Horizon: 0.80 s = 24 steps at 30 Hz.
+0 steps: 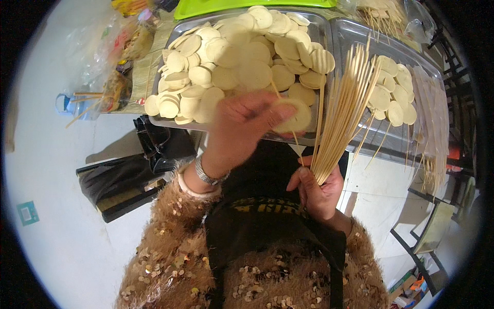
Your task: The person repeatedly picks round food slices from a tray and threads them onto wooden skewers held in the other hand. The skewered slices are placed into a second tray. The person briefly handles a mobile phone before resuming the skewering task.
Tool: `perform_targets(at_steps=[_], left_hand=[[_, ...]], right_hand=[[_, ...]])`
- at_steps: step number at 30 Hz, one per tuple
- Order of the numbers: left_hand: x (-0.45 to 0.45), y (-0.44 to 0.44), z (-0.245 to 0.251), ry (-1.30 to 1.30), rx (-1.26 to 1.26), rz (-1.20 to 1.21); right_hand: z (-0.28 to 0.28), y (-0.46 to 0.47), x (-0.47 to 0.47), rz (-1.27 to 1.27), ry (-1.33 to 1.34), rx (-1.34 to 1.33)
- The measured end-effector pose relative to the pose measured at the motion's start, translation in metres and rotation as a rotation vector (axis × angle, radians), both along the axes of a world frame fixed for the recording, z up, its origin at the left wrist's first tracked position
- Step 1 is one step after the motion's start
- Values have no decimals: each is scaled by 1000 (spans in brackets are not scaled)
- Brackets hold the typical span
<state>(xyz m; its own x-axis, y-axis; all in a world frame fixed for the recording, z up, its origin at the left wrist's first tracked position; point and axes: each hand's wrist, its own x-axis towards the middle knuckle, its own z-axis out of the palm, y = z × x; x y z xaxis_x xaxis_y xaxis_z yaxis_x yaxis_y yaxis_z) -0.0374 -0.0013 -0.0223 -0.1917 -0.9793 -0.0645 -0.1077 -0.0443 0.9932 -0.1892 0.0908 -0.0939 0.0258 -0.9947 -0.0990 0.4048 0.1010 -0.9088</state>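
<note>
My left hand, blurred, pinches a pale round food slice between thumb and fingers, above the front edge of a metal tray. A thin bamboo skewer runs from that slice down to my right hand. A short stretch of stick shows above the left hand; whether the blurred slices above it are threaded on the stick, I cannot tell. In front of my apron, my right hand grips the lower ends of a fanned bundle of bamboo skewers. Loose pale slices are heaped in the tray.
To the right, a second metal tray bears skewered slices and plastic-wrapped skewers. A green tray lies behind. Plastic bags sit at the left. A black-draped stool or box stands below the table.
</note>
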Motion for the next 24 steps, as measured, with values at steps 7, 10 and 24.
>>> perform_targets(at_steps=[7,10,24], left_hand=[[0,9,4,-81,-161,98],[-2,9,14,-25,-36,38],[-15,-7,-11,-1019,-708,-117]], right_hand=[[7,-2,-8,75,-53,51],[0,5,-13,111,-15,28],[-6,9,-14,-191,-128,5]])
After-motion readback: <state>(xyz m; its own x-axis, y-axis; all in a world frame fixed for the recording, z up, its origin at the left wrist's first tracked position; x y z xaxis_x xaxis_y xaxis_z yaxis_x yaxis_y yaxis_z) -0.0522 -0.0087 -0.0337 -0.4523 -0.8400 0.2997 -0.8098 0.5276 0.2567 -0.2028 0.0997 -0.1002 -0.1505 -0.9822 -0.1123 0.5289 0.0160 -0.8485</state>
